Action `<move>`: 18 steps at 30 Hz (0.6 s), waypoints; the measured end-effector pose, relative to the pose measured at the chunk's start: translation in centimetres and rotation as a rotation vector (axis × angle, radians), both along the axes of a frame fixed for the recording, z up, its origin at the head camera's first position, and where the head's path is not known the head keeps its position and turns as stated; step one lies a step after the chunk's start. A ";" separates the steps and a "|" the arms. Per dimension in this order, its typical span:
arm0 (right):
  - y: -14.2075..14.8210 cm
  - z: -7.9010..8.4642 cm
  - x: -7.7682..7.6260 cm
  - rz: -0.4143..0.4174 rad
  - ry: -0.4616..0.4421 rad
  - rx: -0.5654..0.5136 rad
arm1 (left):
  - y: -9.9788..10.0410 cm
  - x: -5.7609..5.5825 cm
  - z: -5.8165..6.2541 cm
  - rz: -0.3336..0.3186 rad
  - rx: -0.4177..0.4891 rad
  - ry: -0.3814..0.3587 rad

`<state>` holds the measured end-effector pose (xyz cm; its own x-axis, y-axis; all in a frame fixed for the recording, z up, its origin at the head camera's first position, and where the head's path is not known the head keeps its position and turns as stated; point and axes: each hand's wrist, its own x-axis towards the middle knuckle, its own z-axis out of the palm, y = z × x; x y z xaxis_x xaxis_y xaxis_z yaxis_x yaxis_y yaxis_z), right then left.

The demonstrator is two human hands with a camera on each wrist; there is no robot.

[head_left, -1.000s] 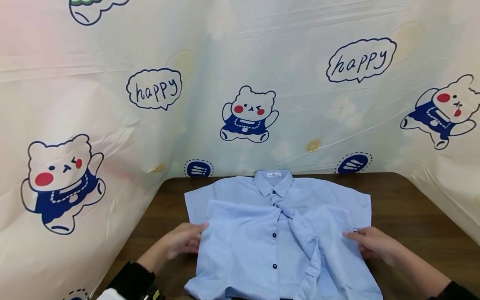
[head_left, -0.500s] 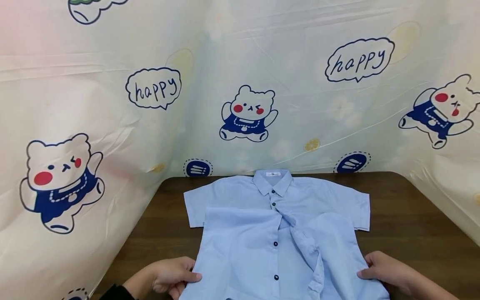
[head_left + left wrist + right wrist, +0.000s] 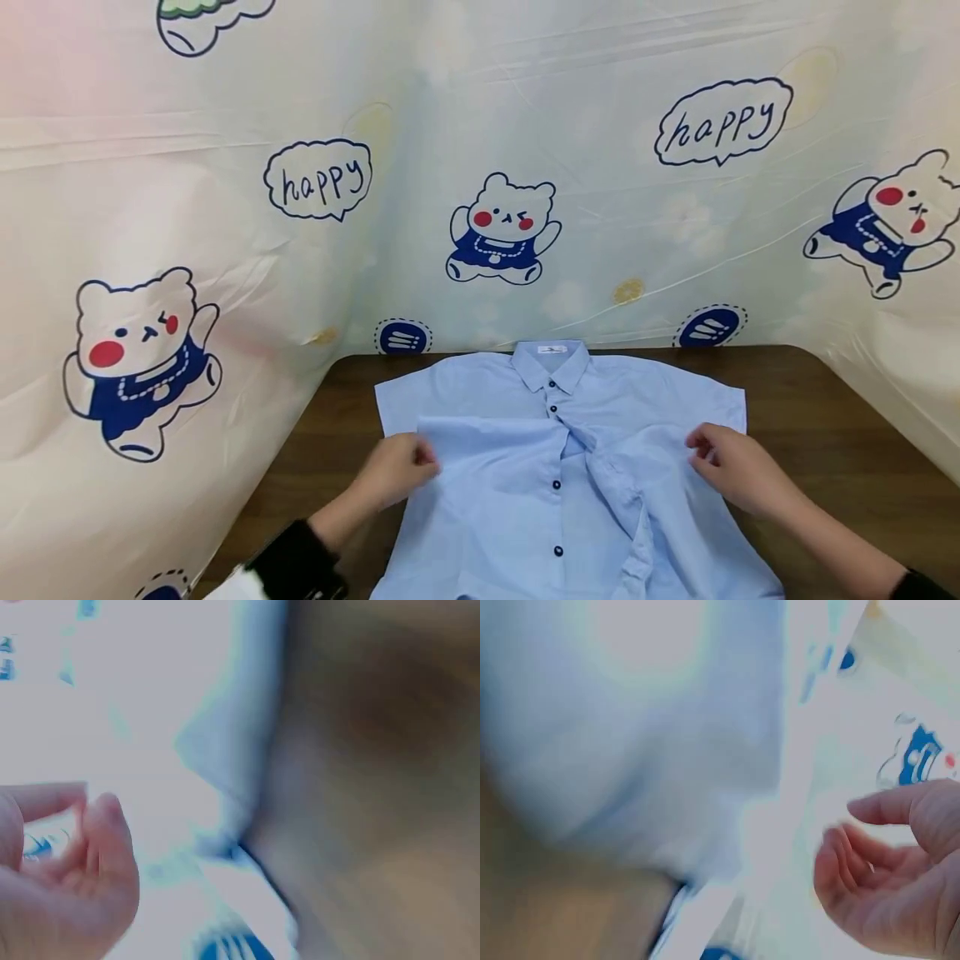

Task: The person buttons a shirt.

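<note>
A light-blue short-sleeved shirt (image 3: 487,500) lies front up, its collar (image 3: 551,362) toward the far table edge and dark buttons down the middle. A fold crosses its chest, and the cloth right of the buttons is rumpled. My left hand (image 3: 393,471) hovers by the shirt's left side, fingers loosely bent, thumb and forefinger close together with nothing between them in the left wrist view. On the opposite side, my right hand (image 3: 738,462) hangs over the shirt's right edge, fingers loosely curled around no object. Blurred pale cloth (image 3: 630,750) fills much of the right wrist view. The shirt's hem is out of frame.
The dark wooden table (image 3: 315,442) shows on both sides of the shirt. Behind and beside it hangs a pale curtain (image 3: 585,233) printed with bears and the word "happy".
Both hands pulled the shirt's sides toward me, then released them and moved up toward the chest fold. The fold sits slightly nearer than a second ago.
</note>
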<state>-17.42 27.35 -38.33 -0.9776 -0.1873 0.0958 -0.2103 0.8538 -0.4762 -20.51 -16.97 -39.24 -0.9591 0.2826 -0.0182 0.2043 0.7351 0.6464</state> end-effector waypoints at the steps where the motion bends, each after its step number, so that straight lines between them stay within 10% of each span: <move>1: -0.8 0.4 -0.4 0.042 -0.013 -0.023 | 1.5 -0.4 0.2 -0.042 0.071 -0.041; 7: -5.5 0.0 -3.3 0.138 -0.160 -0.049 | 10.5 -1.5 -0.4 -0.092 0.272 -0.393; 12: -7.8 -1.4 -4.4 0.099 -0.217 -0.075 | 14.2 -2.7 -1.4 -0.033 0.130 -0.297; 18: -10.1 -2.2 -4.1 0.163 -0.301 -0.182 | 15.1 -2.9 -3.0 -0.114 -0.029 -0.180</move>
